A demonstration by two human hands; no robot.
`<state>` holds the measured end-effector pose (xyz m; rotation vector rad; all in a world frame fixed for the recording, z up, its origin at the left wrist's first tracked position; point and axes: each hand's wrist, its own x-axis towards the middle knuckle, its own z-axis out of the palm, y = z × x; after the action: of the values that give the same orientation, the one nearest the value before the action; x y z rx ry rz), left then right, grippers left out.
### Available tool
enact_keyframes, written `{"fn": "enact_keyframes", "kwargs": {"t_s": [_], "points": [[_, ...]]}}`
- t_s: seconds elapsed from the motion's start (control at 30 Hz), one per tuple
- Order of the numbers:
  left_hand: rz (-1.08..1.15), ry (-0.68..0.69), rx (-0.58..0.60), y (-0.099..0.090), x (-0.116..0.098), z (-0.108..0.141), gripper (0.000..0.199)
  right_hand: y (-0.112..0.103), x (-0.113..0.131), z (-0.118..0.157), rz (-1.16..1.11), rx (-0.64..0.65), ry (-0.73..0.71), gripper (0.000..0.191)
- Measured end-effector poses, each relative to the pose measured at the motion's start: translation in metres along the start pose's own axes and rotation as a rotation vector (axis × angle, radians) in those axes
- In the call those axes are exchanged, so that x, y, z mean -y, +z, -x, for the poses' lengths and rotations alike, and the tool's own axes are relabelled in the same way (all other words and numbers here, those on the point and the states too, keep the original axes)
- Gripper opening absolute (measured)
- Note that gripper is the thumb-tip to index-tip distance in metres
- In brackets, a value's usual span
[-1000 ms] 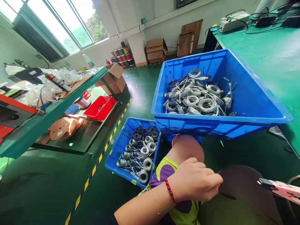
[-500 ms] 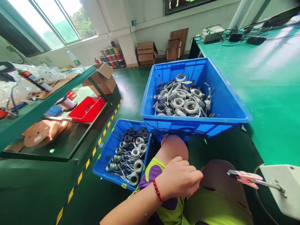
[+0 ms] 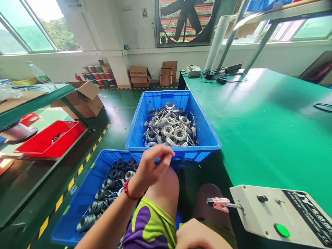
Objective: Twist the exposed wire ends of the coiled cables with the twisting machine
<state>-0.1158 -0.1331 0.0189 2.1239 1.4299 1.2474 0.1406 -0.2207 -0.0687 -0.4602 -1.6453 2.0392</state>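
My left hand (image 3: 155, 164), with a red bead bracelet at the wrist, is raised above my knee at the near edge of the large blue crate (image 3: 207, 138). Its fingers are curled with a gap between thumb and forefinger, and nothing shows in them. Low in the view, over my lap, is my right hand (image 3: 199, 237), cut off by the bottom edge with its fingers hidden. Coiled silvery cables (image 3: 168, 129) fill the large crate. In the lower blue crate (image 3: 70, 211), at the left, lie grey and black coils (image 3: 95, 207).
A beige control box (image 3: 272, 211) with a green button and a pink-tipped clamp (image 3: 220, 204) stands at the lower right beside the green table (image 3: 259, 131). At the left is a shelf bench (image 3: 38, 100) with a red bin (image 3: 52, 138) beneath. Cardboard boxes (image 3: 140, 76) lie by the wall.
The view has turned up and right, bringing in the fan and control box. My left hand has risen towards the large crate and its curl has loosened. My right hand has appeared at the bottom.
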Motion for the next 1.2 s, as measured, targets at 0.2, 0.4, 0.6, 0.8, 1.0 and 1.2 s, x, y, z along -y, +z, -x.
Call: {"fn": "enact_keyframes", "kwargs": {"t_s": [0.2, 0.4, 0.6, 0.8, 1.0, 1.2], "points": [[-0.294, -0.171, 0.425, 0.026, 0.064, -0.160, 0.019, -0.012, -0.095, -0.041, -0.474, 0.094, 0.158, 0.053], [-0.525, -0.375, 0.773, 0.052, 0.114, -0.181, 0.040, -0.028, -0.134, -0.046, -0.640, -0.049, 0.066, 0.059], [-0.623, -0.468, 0.808, 0.046, 0.128, -0.170, 0.049, -0.031, -0.147, -0.046, -0.681, -0.041, 0.039, 0.053], [-0.601, -0.407, 0.620, 0.010, 0.106, -0.162, 0.045, -0.024, -0.141, -0.052, -0.701, -0.061, 0.009, 0.059], [-0.404, -0.188, 0.347, -0.077, 0.060, -0.118, 0.050, -0.020, -0.137, -0.057, -0.712, -0.094, -0.019, 0.055], [-0.050, -0.125, -0.052, -0.147, -0.016, -0.020, 0.034, -0.011, -0.113, -0.061, -0.613, -0.079, 0.003, 0.048]]}}
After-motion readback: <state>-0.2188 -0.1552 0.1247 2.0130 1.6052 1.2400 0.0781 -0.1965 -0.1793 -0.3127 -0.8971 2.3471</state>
